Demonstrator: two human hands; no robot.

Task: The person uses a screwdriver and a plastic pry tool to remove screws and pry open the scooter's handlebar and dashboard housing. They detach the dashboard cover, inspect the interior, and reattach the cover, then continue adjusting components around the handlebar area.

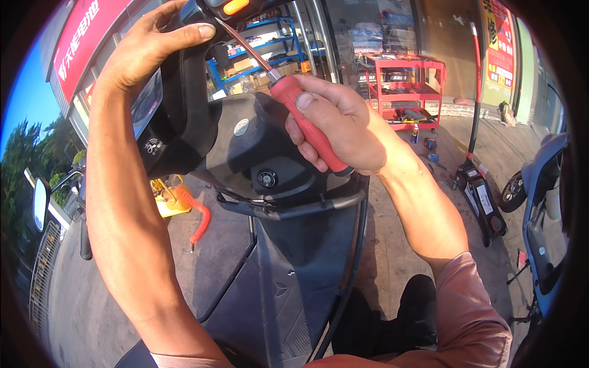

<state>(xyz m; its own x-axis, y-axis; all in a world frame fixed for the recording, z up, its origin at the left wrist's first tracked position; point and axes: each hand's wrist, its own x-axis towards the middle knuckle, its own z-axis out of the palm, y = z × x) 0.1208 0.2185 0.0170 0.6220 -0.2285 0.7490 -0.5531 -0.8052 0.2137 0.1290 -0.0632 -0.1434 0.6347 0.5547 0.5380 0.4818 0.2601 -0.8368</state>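
Observation:
A black scooter (239, 144) stands below me. At its top is a black handlebar housing (207, 12) with an orange switch (235, 6). My left hand (159, 43) grips the housing from the left, thumb across its front. My right hand (331, 122) is wrapped round the red handle of a screwdriver (288, 92). Its shaft points up-left, the tip at the housing beside my left thumb and just below the switch; whether it is seated in anything cannot be made out. A round keyhole (267, 178) sits on the front panel, below the screwdriver.
A red tool cart (405, 61) and blue shelves (270, 37) stand behind. A floor jack (478, 199), spray can (415, 134) and another scooter (549, 214) are at right. A coiled red air hose (199, 218) lies by yellow equipment (172, 199) at left. A scooter mirror (41, 205) shows far left.

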